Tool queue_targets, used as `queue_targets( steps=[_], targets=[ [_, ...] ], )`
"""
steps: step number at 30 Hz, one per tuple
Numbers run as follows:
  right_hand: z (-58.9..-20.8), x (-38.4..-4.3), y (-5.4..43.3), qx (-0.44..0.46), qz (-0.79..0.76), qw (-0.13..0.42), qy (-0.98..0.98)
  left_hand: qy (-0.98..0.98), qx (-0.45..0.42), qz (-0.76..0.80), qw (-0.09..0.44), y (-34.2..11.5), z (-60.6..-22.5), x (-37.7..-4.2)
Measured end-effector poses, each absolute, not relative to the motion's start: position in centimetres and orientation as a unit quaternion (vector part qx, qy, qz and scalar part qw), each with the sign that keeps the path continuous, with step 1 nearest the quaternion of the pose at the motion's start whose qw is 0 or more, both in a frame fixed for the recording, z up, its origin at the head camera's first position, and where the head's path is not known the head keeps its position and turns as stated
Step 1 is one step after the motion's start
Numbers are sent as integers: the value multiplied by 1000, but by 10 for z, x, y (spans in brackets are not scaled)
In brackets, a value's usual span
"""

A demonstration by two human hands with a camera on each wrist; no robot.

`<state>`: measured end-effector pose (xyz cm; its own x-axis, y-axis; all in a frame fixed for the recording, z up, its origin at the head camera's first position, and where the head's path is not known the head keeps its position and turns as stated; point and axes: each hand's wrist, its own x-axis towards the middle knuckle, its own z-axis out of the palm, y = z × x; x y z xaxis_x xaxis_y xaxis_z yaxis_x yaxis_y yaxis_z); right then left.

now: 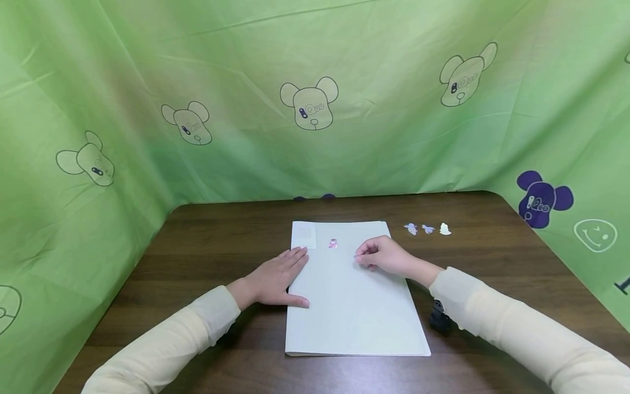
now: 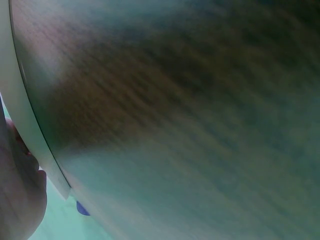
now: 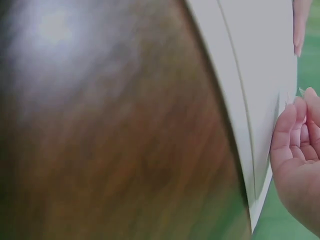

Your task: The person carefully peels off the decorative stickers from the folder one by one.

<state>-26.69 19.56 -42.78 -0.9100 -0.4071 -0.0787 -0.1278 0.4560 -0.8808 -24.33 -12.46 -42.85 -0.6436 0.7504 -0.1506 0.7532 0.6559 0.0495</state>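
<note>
A white folder (image 1: 354, 323) lies on the table, with a small pink sticker (image 1: 333, 243) on its upper part. My left hand (image 1: 278, 276) rests on the folder's left edge, fingers and thumb spread; part of it shows at the left of the left wrist view. Above the folder's right half, my right hand (image 1: 386, 255) pinches a small pale sticker (image 3: 301, 92) between thumb and fingertips; its design is too small to make out. Right of the folder lie a purple sticker (image 1: 411, 229), a lilac bow-shaped sticker (image 1: 427, 229) and a white sticker (image 1: 445, 229).
The dark wooden table (image 1: 211, 235) extends around the folder. A pale label pocket (image 1: 303, 237) sits at the folder's upper left corner. Green printed curtains (image 1: 246, 158) hang behind and beside the table. A black device (image 1: 439, 317) is worn at the right wrist.
</note>
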Motion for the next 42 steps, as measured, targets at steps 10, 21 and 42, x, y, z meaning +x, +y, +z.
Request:
queue_targets(
  steps=[10, 21, 42],
  targets=[
    [-422, -270, 221, -110, -524, 89, 840, 908, 411, -5, 83, -125, -428, -243],
    [-417, -275, 259, -85, -567, 25, 819, 908, 412, -1, 83, -125, -427, -243],
    [-413, -278, 360, 1, -470, -57, 881, 906, 415, -1, 81, -125, -428, -244]
  ],
)
